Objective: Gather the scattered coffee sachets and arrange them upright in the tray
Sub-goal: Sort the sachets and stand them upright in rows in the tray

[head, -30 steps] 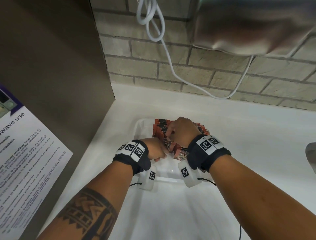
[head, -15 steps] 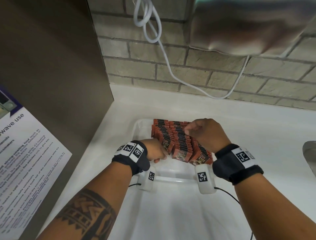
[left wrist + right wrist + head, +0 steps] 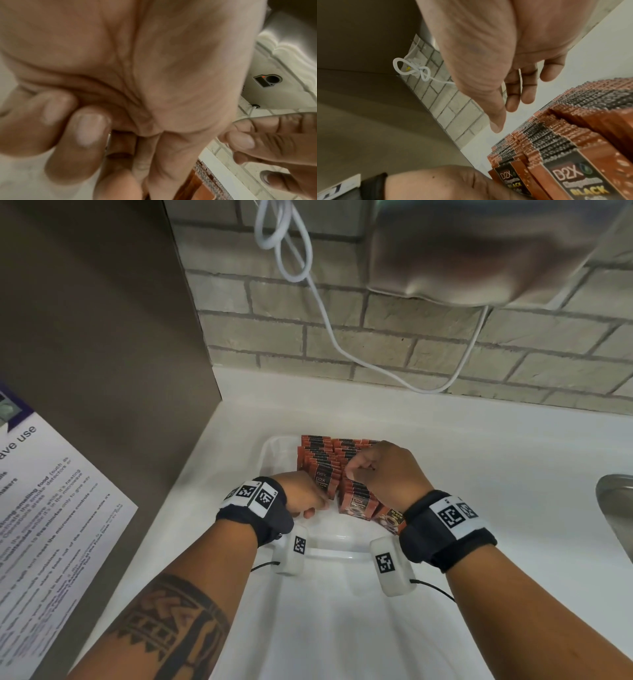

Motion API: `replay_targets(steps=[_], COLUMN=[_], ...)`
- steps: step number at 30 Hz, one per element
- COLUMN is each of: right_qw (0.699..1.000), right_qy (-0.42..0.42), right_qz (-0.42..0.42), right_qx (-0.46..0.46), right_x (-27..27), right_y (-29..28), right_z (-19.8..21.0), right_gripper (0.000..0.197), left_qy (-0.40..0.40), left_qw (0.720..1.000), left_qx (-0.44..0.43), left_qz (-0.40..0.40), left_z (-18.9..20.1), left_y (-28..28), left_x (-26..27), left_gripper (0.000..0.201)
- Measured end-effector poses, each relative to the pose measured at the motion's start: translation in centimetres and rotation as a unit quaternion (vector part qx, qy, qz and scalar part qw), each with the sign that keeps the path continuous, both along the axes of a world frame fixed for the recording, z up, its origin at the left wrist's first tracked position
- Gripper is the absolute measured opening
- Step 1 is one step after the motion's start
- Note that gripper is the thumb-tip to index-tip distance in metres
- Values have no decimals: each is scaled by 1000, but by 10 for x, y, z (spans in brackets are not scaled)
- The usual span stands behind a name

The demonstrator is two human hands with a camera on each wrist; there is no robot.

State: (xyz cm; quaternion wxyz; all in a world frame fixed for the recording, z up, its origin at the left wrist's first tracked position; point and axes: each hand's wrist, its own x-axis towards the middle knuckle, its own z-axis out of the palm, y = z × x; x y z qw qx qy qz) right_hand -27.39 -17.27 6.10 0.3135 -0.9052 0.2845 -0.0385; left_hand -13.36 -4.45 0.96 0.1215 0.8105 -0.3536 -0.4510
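Observation:
Several orange-and-black coffee sachets (image 3: 318,460) stand upright in close rows in the far half of a white tray (image 3: 270,453). My left hand (image 3: 308,498) sits at the near end of the left row, fingers curled, thumb and forefinger pinching the front sachet (image 3: 204,175). My right hand (image 3: 356,470) hovers over the middle rows. In the right wrist view its fingers (image 3: 513,102) hang loose above the sachet tops (image 3: 573,142) and hold nothing. The tray's near half is bare.
A brown cabinet side with a printed notice (image 3: 51,508) walls off the left. Behind the white counter (image 3: 479,474) is a brick wall with a looped white cable (image 3: 325,320) and a metal appliance (image 3: 479,251) overhead. A sink edge (image 3: 616,508) shows at the right.
My right hand went from the left rows out to the right side of the sachets, then came back over the middle. The left hand has stayed at the front of the left row.

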Motion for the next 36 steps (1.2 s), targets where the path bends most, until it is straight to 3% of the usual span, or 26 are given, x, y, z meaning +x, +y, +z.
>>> replay_targets(steps=[6, 12, 18, 24, 29, 36], right_qw=[996, 998, 997, 996, 979, 941], right_qy=[61, 44, 57, 58, 142, 209], right_qz=[21, 20, 23, 19, 50, 85], right_qx=[-55, -51, -55, -59, -139, -254], right_x=[22, 30, 25, 21, 34, 63], right_y=[10, 9, 7, 4, 10, 13], right_z=[-4, -3, 4, 2, 5, 0], right_gripper=[24, 31, 23, 27, 13, 46], left_qy=[0, 2, 7, -7, -2, 7], left_qw=[1000, 1000, 1000, 1000, 1000, 1000], left_qx=[-3, 2, 1, 0, -4, 4], left_qz=[0, 2, 3, -18, -6, -4], left_z=[1, 1, -1, 0, -3, -2], left_y=[1, 3, 2, 1, 1, -4], left_x=[-1, 0, -2, -1, 0, 0], left_gripper=[29, 31, 32, 29, 30, 31])
